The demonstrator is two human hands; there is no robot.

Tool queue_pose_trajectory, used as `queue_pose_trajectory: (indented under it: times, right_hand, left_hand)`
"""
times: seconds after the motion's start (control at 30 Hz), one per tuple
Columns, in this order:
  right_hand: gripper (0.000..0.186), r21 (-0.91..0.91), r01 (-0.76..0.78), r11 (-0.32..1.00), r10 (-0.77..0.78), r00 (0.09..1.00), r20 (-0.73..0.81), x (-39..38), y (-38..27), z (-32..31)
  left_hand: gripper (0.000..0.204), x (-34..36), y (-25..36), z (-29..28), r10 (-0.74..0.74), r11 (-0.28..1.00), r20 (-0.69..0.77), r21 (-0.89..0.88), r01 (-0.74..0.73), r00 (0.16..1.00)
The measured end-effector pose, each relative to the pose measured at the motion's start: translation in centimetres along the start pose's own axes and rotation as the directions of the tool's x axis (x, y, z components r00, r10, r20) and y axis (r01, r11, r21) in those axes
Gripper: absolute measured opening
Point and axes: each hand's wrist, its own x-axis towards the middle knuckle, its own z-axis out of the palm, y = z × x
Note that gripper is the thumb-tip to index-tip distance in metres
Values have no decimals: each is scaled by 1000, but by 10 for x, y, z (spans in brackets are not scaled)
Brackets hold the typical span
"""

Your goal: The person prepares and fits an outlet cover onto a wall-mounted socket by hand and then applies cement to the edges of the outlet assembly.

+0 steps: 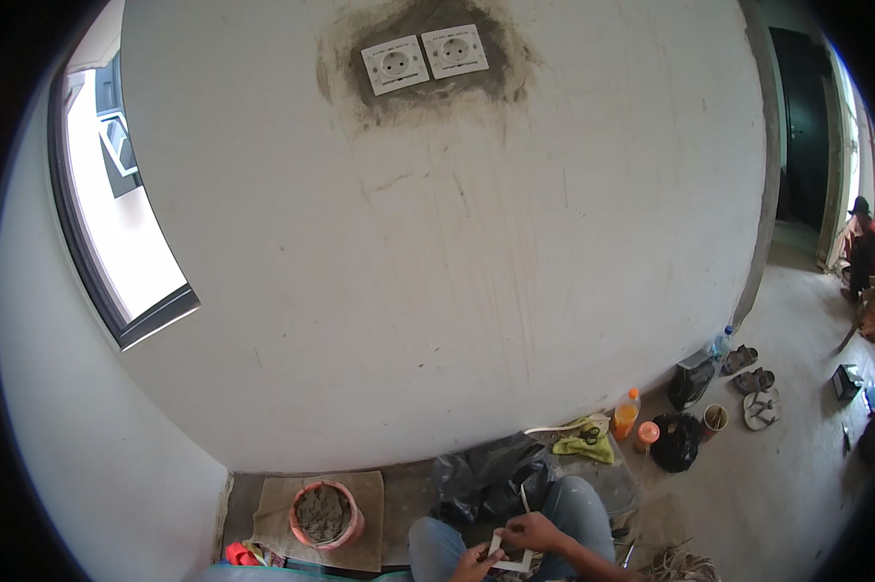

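Observation:
Low in the view, between my jean-clad knees, my left hand (477, 563) is closed on a white square socket cover frame (526, 563). Fingers bent, my right hand (534, 533) grips the frame's upper side. A thin pale strip (525, 498) sticks up just beyond the right hand; whether it is held I cannot tell. Higher on the wall, two white sockets (396, 64) sit side by side in a patch of dark grey mortar, slightly tilted, their inner plates bare of frames.
To the left, a reddish bucket (356, 530) of grey mortar stands on brown sacking (371, 485). Black plastic sheeting (476, 475) lies before my knees. Rightward are a yellow-green cloth (585, 444), an orange drink bottle (627, 414), a black bag (676, 442) and sandals (754, 380). A person (862, 247) is far right.

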Motion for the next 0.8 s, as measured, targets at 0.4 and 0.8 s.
queue_pose_trajectory:
  times: [0.4,0.8]
  right_hand:
    - [33,726,-18,687,128,987,-97,3,-4,-45]
    - [34,828,265,495,185,899,-398,39,-89,-105]
  left_hand:
    - [32,30,157,26,-240,561,212,-766,314,947]
    - [38,48,352,-26,269,693,-192,-642,-328,944]
